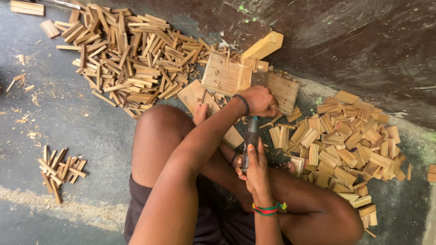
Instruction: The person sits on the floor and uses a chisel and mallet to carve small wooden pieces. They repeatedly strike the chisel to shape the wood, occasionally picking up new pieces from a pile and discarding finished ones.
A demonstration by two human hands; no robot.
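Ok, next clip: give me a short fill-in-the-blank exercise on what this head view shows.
1. The right hand grips a dark ____-shaped tool.
2. The left hand rests on the wooden ____ by the wall.
3. The right wrist wears a red and ____ band.
4. The small heap of sticks lies on the ____ side of the picture.

Missing words: knife; jig; green; left
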